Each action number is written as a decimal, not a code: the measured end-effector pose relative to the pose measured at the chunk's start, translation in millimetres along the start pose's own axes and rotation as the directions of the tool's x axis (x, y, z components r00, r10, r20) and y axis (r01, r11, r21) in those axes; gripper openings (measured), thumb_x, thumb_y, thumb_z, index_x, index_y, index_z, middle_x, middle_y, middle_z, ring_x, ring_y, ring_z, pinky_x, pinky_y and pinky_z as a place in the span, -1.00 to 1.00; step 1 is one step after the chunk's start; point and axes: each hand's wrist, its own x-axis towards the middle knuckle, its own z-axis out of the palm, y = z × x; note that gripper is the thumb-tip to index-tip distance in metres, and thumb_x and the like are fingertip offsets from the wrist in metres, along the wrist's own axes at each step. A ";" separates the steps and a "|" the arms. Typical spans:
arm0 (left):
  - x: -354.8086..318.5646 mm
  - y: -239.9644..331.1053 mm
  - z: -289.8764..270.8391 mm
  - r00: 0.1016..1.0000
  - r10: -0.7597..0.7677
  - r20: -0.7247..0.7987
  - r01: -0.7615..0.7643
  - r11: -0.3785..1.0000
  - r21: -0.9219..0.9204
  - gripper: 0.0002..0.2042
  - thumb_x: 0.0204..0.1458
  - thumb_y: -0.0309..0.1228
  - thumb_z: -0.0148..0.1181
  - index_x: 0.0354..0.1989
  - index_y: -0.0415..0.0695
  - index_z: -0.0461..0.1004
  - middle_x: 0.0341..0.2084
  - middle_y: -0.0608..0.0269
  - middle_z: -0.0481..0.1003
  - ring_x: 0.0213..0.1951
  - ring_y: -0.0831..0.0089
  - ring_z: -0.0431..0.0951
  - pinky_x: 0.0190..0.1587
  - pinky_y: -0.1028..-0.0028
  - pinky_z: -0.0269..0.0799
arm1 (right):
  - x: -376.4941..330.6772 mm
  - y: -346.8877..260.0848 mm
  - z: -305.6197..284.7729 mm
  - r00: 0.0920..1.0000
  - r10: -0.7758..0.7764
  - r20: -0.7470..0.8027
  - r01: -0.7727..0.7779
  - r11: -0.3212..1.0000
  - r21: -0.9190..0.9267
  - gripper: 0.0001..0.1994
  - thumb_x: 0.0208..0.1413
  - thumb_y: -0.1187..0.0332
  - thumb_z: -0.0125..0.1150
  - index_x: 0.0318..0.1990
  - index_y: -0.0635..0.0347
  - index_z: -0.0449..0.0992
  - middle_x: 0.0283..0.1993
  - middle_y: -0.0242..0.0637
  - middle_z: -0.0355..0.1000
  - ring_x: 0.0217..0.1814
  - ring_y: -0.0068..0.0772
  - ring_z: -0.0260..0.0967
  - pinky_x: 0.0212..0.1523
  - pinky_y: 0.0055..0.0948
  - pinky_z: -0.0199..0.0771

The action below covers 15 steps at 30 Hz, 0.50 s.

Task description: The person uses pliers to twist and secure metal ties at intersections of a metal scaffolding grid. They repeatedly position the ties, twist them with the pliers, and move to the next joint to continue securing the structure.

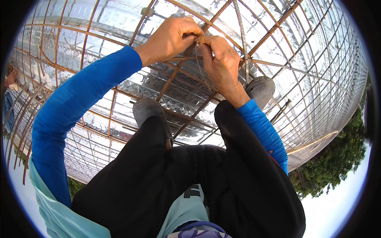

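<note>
My left hand (171,39) and my right hand (222,61) meet just above a crossing of rusty steel rebar (170,85). Both have thumb and fingers pinched together. Between the fingertips runs a thin tie wire (199,65), whose loose strands hang in a bent loop below my right hand. The wire's upper end is hidden by the fingers, so I cannot tell whether it passes round the bars.
I squat on the rebar mesh, one grey shoe (150,111) at left, the other grey shoe (262,90) at right. Shiny metal decking (101,139) lies beneath. Another person's hand (10,77) shows at far left. Bar ends (24,174) stick out at the lower left; trees (333,162) stand beyond the right edge.
</note>
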 end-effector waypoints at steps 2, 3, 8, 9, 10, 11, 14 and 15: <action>-3.5 -2.1 1.1 0.999 0.023 -0.028 -0.024 0.999 -0.045 -0.84 0.14 -0.62 0.25 -0.13 -0.30 0.65 -0.25 0.12 0.62 -0.23 0.27 0.64 -0.14 0.36 0.58 | 2.2 -1.8 -1.7 0.999 -0.013 0.040 0.015 0.999 -0.051 -0.85 0.13 0.58 0.35 -0.17 0.19 0.58 -0.36 -0.22 0.47 -0.37 -0.12 0.54 -0.42 -0.24 0.54; -4.4 0.0 1.3 1.000 0.005 -0.016 -0.006 0.999 -0.052 -0.84 0.14 -0.63 0.25 -0.12 -0.31 0.65 -0.22 0.14 0.62 -0.19 0.28 0.65 -0.10 0.37 0.58 | 3.2 -3.3 -1.8 0.998 -0.021 0.053 0.025 0.996 -0.081 -0.85 0.14 0.57 0.37 -0.16 0.18 0.59 -0.36 -0.23 0.48 -0.39 -0.13 0.53 -0.42 -0.25 0.53; -8.2 1.2 7.3 0.997 -0.003 -0.083 -0.004 0.996 -0.090 -0.85 0.12 -0.63 0.25 -0.16 -0.30 0.65 -0.23 0.15 0.60 -0.24 0.26 0.63 -0.15 0.37 0.56 | 9.6 -1.3 -6.8 0.991 -0.065 0.116 0.080 0.988 -0.131 -0.84 0.13 0.55 0.38 -0.14 0.18 0.61 -0.34 -0.23 0.50 -0.34 -0.12 0.55 -0.39 -0.24 0.55; -8.2 2.2 8.3 0.995 0.000 -0.095 -0.009 0.996 -0.093 -0.86 0.11 -0.63 0.26 -0.16 -0.30 0.65 -0.24 0.14 0.59 -0.25 0.26 0.63 -0.15 0.37 0.56 | 12.2 2.7 -7.1 0.990 -0.084 0.113 0.095 0.990 -0.101 -0.84 0.11 0.55 0.34 -0.15 0.17 0.60 -0.35 -0.23 0.46 -0.34 -0.11 0.54 -0.38 -0.22 0.56; -8.6 3.6 9.6 0.994 0.003 -0.107 -0.013 0.995 -0.096 -0.86 0.11 -0.62 0.27 -0.17 -0.30 0.64 -0.24 0.14 0.59 -0.25 0.26 0.63 -0.16 0.37 0.55 | 16.6 7.8 -7.2 0.989 -0.102 0.108 0.110 0.991 -0.071 -0.84 0.09 0.55 0.31 -0.17 0.16 0.60 -0.37 -0.24 0.43 -0.33 -0.11 0.54 -0.38 -0.20 0.57; -8.8 4.5 10.3 0.993 0.007 -0.118 -0.019 0.995 -0.099 -0.86 0.11 -0.61 0.28 -0.17 -0.30 0.64 -0.24 0.14 0.59 -0.25 0.26 0.63 -0.16 0.37 0.55 | 19.7 10.6 -8.1 0.987 -0.120 0.103 0.125 0.991 -0.043 -0.84 0.07 0.56 0.28 -0.18 0.15 0.59 -0.39 -0.24 0.40 -0.32 -0.10 0.54 -0.37 -0.18 0.59; -11.0 4.6 12.0 0.992 -0.012 -0.129 0.004 0.998 -0.067 -0.87 0.11 -0.58 0.30 -0.18 -0.29 0.64 -0.25 0.13 0.59 -0.28 0.28 0.61 -0.20 0.37 0.53 | 22.7 9.9 -9.4 0.988 -0.119 0.094 0.120 0.993 -0.001 -0.84 0.09 0.55 0.28 -0.18 0.16 0.62 -0.34 -0.20 0.48 -0.29 -0.03 0.56 -0.30 -0.15 0.60; -11.7 3.9 14.1 0.990 -0.014 -0.142 0.006 0.998 -0.057 -0.87 0.13 -0.56 0.31 -0.17 -0.29 0.64 -0.26 0.13 0.59 -0.29 0.28 0.61 -0.21 0.37 0.52 | 24.8 10.5 -12.6 0.986 -0.116 0.122 0.112 0.993 0.032 -0.85 0.10 0.55 0.28 -0.17 0.19 0.62 -0.32 -0.17 0.51 -0.28 -0.01 0.57 -0.29 -0.15 0.60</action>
